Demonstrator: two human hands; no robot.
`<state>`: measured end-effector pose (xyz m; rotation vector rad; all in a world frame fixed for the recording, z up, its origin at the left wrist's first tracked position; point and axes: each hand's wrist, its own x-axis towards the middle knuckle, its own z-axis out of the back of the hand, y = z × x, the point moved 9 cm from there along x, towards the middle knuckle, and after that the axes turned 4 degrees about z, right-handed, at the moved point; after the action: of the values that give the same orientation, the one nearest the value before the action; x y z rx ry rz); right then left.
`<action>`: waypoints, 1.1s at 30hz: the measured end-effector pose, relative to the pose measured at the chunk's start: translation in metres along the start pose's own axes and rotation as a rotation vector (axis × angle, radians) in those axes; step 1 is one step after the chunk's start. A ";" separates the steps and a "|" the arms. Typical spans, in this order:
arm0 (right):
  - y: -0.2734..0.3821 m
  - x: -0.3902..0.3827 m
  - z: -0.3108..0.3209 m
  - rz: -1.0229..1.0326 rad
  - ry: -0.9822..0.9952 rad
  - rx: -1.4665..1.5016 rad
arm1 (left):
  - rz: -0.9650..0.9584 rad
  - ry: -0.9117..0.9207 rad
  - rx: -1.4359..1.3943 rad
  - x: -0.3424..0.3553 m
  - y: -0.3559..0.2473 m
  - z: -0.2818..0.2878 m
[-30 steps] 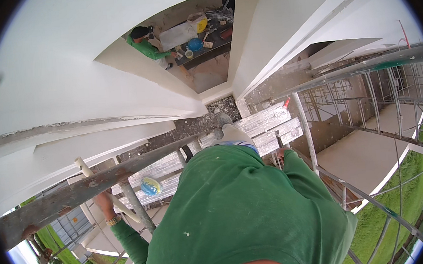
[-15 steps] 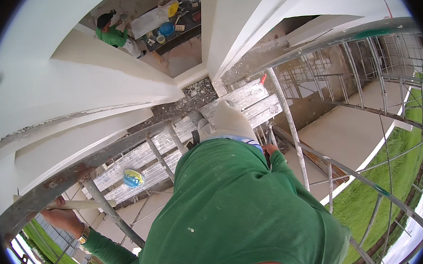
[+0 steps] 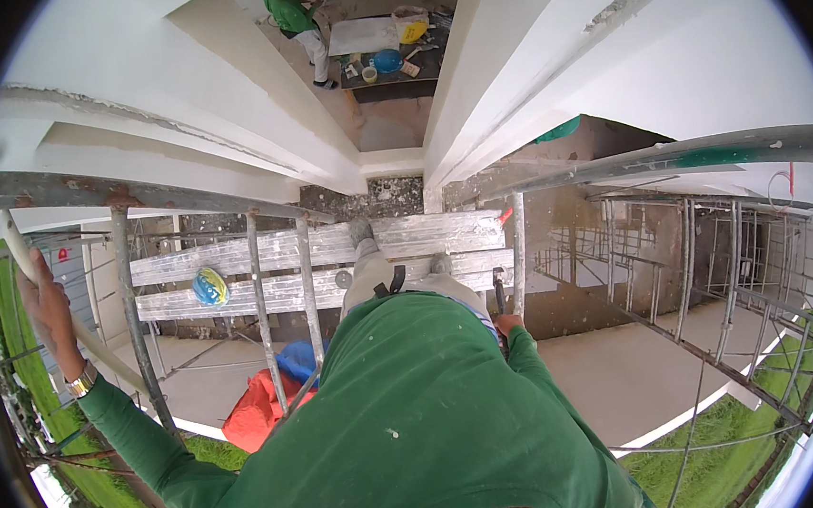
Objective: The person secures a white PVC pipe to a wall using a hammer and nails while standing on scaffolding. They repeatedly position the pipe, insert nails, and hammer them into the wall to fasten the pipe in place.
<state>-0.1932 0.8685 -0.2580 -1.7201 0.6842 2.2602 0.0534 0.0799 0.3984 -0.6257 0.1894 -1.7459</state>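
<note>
At the far left, my left hand [image 3: 48, 306], with a metal watch on its wrist, is closed round a long pale pole [image 3: 99, 347]. The pole slants from the rusty top rail down past the upright tube. Close to my right hip, my right hand [image 3: 507, 323] grips a dark, narrow tool [image 3: 499, 290] that points away from me; its exact kind is unclear, and my body partly hides this hand. My feet are on whitish metal planks [image 3: 330, 248].
Scaffold rails [image 3: 202, 205] and uprights [image 3: 518, 255] surround the planks. A blue and yellow ball-like thing [image 3: 209, 287] sits on the left planks. Beyond a wall opening, another person [image 3: 294, 19] in green stands beside a table [image 3: 365, 36]. Red sheeting [image 3: 261, 411] and grass [image 3: 727, 448] lie below.
My body and view have turned leftward, so the planks now run level across. My left hand with the pole sits higher and farther left; the pole is steeper. The other person now stands upright.
</note>
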 end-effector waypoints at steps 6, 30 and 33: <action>-0.083 0.000 0.049 -0.348 -0.020 0.174 | -0.262 0.004 -0.022 -0.093 -0.052 0.032; 0.028 0.075 0.077 0.076 -0.001 -0.550 | 0.479 0.846 -0.296 -0.365 0.097 -0.197; 0.050 0.070 0.072 0.124 0.001 -0.766 | 0.332 0.691 -0.268 -0.349 0.143 -0.204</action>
<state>-0.2968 0.8530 -0.2983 -2.0012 -0.1274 2.8324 0.1225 0.3279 0.0557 -0.1368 0.9638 -1.5597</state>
